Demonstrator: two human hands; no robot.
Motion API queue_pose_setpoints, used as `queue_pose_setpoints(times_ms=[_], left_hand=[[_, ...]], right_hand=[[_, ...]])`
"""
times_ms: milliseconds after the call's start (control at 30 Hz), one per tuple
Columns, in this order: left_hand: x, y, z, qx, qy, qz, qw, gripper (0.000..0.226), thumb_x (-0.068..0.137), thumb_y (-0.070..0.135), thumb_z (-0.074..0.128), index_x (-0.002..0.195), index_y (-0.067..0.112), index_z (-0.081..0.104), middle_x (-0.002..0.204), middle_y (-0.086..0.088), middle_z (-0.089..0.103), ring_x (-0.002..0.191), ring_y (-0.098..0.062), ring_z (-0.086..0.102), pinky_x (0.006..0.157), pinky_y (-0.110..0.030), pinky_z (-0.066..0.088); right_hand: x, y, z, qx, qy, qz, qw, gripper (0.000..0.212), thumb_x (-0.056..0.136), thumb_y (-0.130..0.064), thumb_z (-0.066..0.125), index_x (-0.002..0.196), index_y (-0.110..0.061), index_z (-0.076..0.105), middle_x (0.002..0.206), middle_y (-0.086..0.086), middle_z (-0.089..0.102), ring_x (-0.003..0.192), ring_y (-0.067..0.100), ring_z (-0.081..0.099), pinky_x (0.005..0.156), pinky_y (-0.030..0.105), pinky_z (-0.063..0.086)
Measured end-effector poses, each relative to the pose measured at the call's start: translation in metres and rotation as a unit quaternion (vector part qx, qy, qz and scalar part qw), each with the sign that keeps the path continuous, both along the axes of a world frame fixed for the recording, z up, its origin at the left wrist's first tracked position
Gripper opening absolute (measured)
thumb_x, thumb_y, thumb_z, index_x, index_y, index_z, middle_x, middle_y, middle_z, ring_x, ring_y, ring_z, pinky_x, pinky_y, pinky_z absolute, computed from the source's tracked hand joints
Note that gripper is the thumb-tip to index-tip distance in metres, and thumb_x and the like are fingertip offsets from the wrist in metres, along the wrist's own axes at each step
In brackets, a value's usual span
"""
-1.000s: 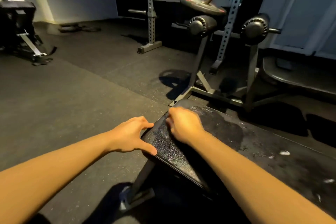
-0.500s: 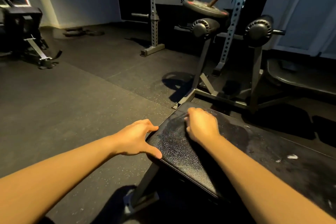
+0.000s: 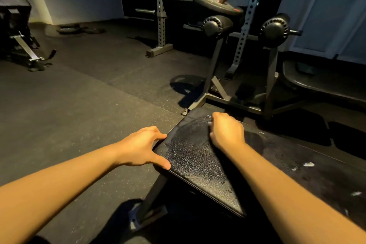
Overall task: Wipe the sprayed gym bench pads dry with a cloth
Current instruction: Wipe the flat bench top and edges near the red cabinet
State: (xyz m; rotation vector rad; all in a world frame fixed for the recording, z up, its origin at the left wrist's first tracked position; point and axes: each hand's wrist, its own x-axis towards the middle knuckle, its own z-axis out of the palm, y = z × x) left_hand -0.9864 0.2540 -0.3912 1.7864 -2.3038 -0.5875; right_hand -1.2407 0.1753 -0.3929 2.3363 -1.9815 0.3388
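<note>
A black cracked-leather bench pad (image 3: 194, 156) lies in front of me, its surface smeared with damp streaks. My left hand (image 3: 141, 148) grips the pad's left edge, thumb lying along the near corner. On the far part of the pad my right hand (image 3: 226, 132) rests with curled fingers, bunched on what looks like a dark cloth (image 3: 255, 140) that trails to its right and is mostly hidden. The longer pad section (image 3: 316, 180) to the right carries a few white flecks.
Just beyond the pad stands a metal frame with two black roller pads (image 3: 215, 24) and a weight plate (image 3: 217, 5). A perforated steel rack (image 3: 160, 18) is behind, a machine (image 3: 17, 31) at far left, another dark bench (image 3: 316, 83) at right. Rubber floor stretches left.
My right hand has slid away from me along the pad toward its far end. My left hand has kept its hold on the edge.
</note>
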Motion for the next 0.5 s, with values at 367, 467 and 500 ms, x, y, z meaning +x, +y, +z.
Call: queue_pose_setpoints(times_ms=[367,467,500], left_hand=[[0.004,0.002,-0.004,-0.009,0.017,-0.018,1.000,0.098,0.062,0.078,0.077,0.144,0.032,0.053,0.119,0.016,0.051,0.116,-0.004,0.049,0.101,-0.030,0.046],[0.002,0.001,-0.001,-0.005,0.013,-0.031,0.999,0.088,0.062,0.077,0.077,0.137,0.036,0.058,0.116,0.013,0.052,0.110,-0.004,0.051,0.096,-0.028,0.047],[0.001,0.001,0.000,-0.005,0.011,-0.034,0.999,0.084,0.062,0.077,0.078,0.134,0.037,0.059,0.115,0.012,0.052,0.108,-0.002,0.050,0.092,-0.025,0.047]], right_hand=[[-0.076,0.047,0.002,-0.007,0.016,0.027,0.999,0.022,0.101,-0.043,0.042,0.090,-0.025,0.049,0.093,0.000,0.061,0.085,0.028,0.062,0.072,0.039,0.050],[-0.074,0.010,0.003,-0.005,0.042,-0.089,0.995,0.023,0.098,-0.034,0.056,0.106,-0.013,0.058,0.105,0.010,0.068,0.095,0.034,0.067,0.068,0.036,0.045],[-0.057,0.006,0.002,0.007,0.018,-0.103,0.994,0.024,0.096,-0.032,0.060,0.110,-0.013,0.059,0.108,0.010,0.068,0.098,0.034,0.068,0.069,0.035,0.043]])
